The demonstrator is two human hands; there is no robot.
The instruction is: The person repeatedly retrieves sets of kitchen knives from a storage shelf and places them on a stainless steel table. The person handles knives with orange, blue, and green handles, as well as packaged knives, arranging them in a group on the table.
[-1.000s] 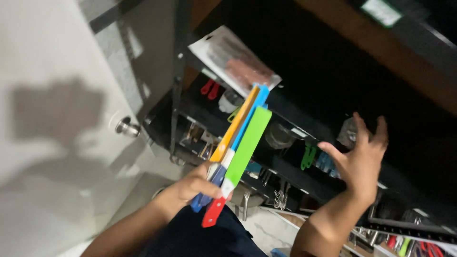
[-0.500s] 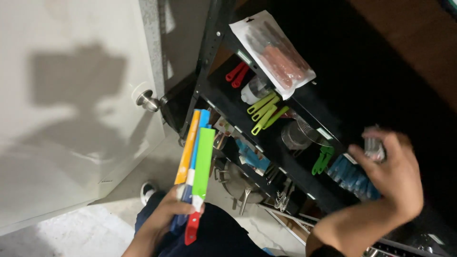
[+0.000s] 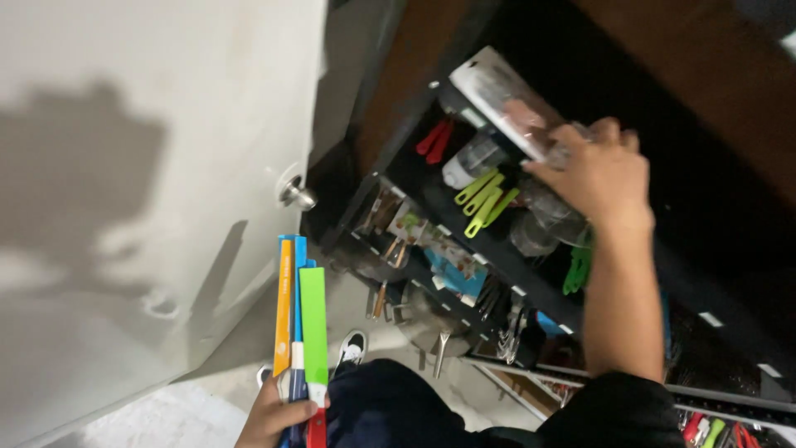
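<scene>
From your head camera, a pale wall fills the left half of the frame, with a round metal door knob sticking out near the centre. A black display rack runs diagonally from upper centre down to the lower right, crowded with hanging kitchen goods: two red tools near the top, three lime-green handled tools below them, more green pieces by your forearm, and metal utensils dangling along the lower tier. These crowd the space all around where you are reaching.

Your right hand is raised to the upper right of the frame, arm stretched straight up from the lower right, back of the hand toward you. Its fingers curl over the lower end of a flat clear-wrapped packet that sits at the top of the rack; the fingertips are hidden behind the packet, so you cannot tell how tightly they press.

Your left hand sits at the bottom edge, left of centre, fingers wrapped around the handles of three sheathed knives that point upward: one orange, one blue, one green, pressed side by side. One white-toed shoe shows on the floor just right of them.
</scene>
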